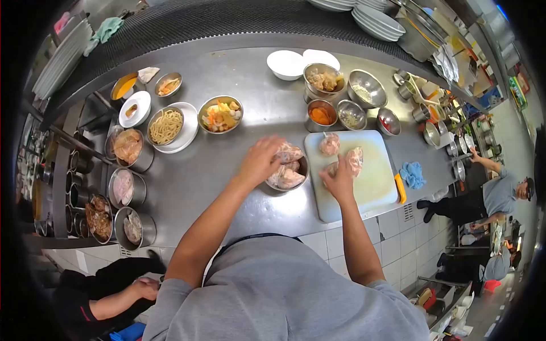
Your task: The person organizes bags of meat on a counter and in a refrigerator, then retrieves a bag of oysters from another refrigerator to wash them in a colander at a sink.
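My left hand (pixel 260 163) is closed on a clear plastic bag of pink meat (pixel 289 152) at the top of a round metal bowl (pixel 306 172). More bagged meat (pixel 289 177) fills that bowl. On the white cutting board (pixel 369 187), my right hand (pixel 339 183) closes its fingers on another bag of meat (pixel 330 169), partly hidden beneath them. Just beyond its fingertips lies a further bag of meat (pixel 355 159). One more bagged portion (pixel 330 144) rests near the board's far edge.
A yellow-handled knife (pixel 401 188) and a blue cloth (pixel 412 175) lie right of the board. Metal bowls of food, including noodles (pixel 165 126) and cut vegetables (pixel 220 116), stand around the steel counter (pixel 239 74). Co-workers (pixel 500 190) stand at right; another person's hand (pixel 147 288) shows lower left.
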A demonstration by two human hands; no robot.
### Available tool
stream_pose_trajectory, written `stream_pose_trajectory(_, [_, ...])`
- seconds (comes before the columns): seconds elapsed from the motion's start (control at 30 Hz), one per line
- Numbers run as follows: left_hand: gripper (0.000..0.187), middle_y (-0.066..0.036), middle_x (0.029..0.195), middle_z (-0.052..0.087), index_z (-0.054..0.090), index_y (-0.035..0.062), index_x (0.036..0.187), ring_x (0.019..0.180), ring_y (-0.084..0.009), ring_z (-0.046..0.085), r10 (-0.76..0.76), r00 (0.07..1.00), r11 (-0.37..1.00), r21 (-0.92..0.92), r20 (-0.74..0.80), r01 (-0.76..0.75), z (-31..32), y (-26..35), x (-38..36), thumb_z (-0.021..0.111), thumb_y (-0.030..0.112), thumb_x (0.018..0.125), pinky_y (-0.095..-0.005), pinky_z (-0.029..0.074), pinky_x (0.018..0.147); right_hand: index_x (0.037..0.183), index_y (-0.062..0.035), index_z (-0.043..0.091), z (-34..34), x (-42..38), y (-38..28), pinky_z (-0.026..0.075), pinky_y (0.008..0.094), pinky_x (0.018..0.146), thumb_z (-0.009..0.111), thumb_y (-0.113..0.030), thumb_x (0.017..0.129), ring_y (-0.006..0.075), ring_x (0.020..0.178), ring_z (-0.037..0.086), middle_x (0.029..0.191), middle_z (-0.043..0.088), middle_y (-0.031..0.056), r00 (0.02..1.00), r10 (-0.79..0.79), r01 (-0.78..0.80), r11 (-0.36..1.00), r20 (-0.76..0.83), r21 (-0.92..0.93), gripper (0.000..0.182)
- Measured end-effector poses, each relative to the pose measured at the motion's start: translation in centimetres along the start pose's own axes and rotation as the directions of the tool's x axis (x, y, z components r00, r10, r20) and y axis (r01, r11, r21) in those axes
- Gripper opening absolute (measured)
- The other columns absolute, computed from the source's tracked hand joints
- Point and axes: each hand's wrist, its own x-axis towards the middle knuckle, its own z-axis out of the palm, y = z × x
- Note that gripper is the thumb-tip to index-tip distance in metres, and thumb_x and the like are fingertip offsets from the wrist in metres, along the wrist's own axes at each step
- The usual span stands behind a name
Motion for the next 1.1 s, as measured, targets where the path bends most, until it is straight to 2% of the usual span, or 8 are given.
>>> stream_pose_trajectory(0.1, [0.053, -0.019, 0.139, 0.046, 0.054, 0.0185, 0.133, 0.117, -0.0337, 0.053, 0.177, 0.977, 0.952, 0.231, 0.119, -0.200, 0.1, 0.3, 1.1, 0.066, 0.012, 0.082, -0.0434, 0.042, 0.101, 0.144, -0.0074, 0.035, 1.6, 0.1, 1.1, 0.040, 0.0486, 0.101, 0.076, -0.017, 0.073, 0.0429, 0.122, 0.046, 0.131, 0.048, 0.0259, 0.960, 0.165, -0.156, 0.986, 0.228, -0.059, 0.083])
stream_pose_trajectory(0.2, [0.048, -0.018, 0.119, 0.054, 0.057, 0.0208, 0.128, 0.113, -0.0339, 0.055, -0.073, 0.985, 0.975, 0.221, 0.154, 0.037, -1.0, 2.1, 1.8, 0.064, 0.011, 0.081, -0.0451, 0.046, 0.094, 0.143, -0.0055, 0.036, 2.4, 0.6, 3.7, 0.043, 0.0431, 0.100, 0.073, -0.012, 0.073, 0.0377, 0.120, 0.049, 0.131, 0.049, 0.0230, 0.979, 0.098, -0.106, 0.994, 0.176, 0.034, 0.079])
stream_pose_trajectory(0.27, [0.047, -0.017, 0.109, 0.055, 0.057, 0.0152, 0.125, 0.109, -0.0349, 0.057, -0.376, 0.915, 0.926, 0.104, 0.150, 0.363, -2.1, 2.8, 1.6, 0.066, 0.012, 0.079, -0.0443, 0.048, 0.090, 0.142, -0.0046, 0.037, 1.9, 1.3, 3.6, 0.042, 0.0388, 0.100, 0.068, -0.007, 0.074, 0.0324, 0.118, 0.051, 0.133, 0.048, 0.0189, 0.912, 0.345, -0.409, 0.700, 0.223, 0.585, 0.074])
stream_pose_trajectory(0.4, [0.042, -0.016, 0.109, 0.055, 0.056, 0.0087, 0.122, 0.110, -0.0348, 0.056, -0.401, 0.909, 0.904, 0.210, 0.110, 0.374, -1.6, 1.5, 1.9, 0.065, 0.014, 0.080, -0.0444, 0.046, 0.093, 0.141, -0.0047, 0.037, -2.3, 4.6, -3.5, 0.041, 0.0364, 0.100, 0.065, -0.003, 0.075, 0.0281, 0.119, 0.050, 0.133, 0.047, 0.0164, 0.992, 0.104, -0.125, 0.746, 0.071, 0.654, 0.072])
stream_pose_trajectory(0.47, [0.040, -0.018, 0.117, 0.056, 0.054, 0.0037, 0.124, 0.116, -0.0355, 0.053, -0.105, 0.994, 0.985, 0.136, -0.011, 0.106, -0.7, 0.7, 2.0, 0.058, 0.015, 0.086, -0.0438, 0.042, 0.100, 0.142, -0.0060, 0.038, -3.2, 6.2, -6.7, 0.038, 0.0377, 0.103, 0.063, 0.000, 0.077, 0.0292, 0.122, 0.048, 0.133, 0.047, 0.0166, 0.968, -0.197, 0.250, 0.826, -0.156, 0.506, 0.070])
stream_pose_trajectory(0.6, [0.041, -0.019, 0.128, 0.054, 0.053, 0.0037, 0.129, 0.123, -0.0355, 0.049, -0.105, 0.994, 0.977, -0.185, 0.006, 0.104, 2.7, -2.5, 1.7, 0.053, 0.015, 0.089, -0.0434, 0.038, 0.105, 0.138, -0.0073, 0.046, 1.5, 6.7, -7.9, 0.031, 0.0440, 0.110, 0.069, -0.009, 0.078, 0.0369, 0.130, 0.040, 0.130, 0.048, 0.0195, 0.954, -0.216, 0.296, 0.782, -0.207, 0.549, 0.064])
stream_pose_trajectory(0.7, [0.043, -0.020, 0.135, 0.052, 0.051, 0.0040, 0.132, 0.126, -0.0349, 0.047, -0.112, 0.991, 0.983, -0.156, -0.073, 0.099, 2.9, -2.1, 0.6, 0.052, 0.013, 0.090, -0.0428, 0.037, 0.106, 0.134, -0.0076, 0.050, 4.7, 5.9, -5.9, 0.030, 0.0488, 0.109, 0.068, -0.017, 0.083, 0.0407, 0.128, 0.040, 0.132, 0.048, 0.0210, 0.841, -0.471, 0.399, 0.872, 0.267, 0.282, 0.055])
stream_pose_trajectory(1.1, [0.074, -0.016, 0.136, 0.041, 0.047, 0.0085, 0.135, 0.127, -0.0375, 0.042, -0.082, 0.994, 0.981, 0.169, -0.075, 0.094, 2.1, 2.0, -2.5, 0.077, 0.037, 0.074, -0.0470, 0.035, 0.104, 0.123, -0.0053, 0.056, 5.0, 9.9, 2.2, 0.045, 0.0444, 0.097, 0.075, -0.020, 0.074, 0.0402, 0.116, 0.053, 0.131, 0.050, 0.0207, 0.979, 0.113, -0.091, 0.987, 0.168, -0.132, 0.054])
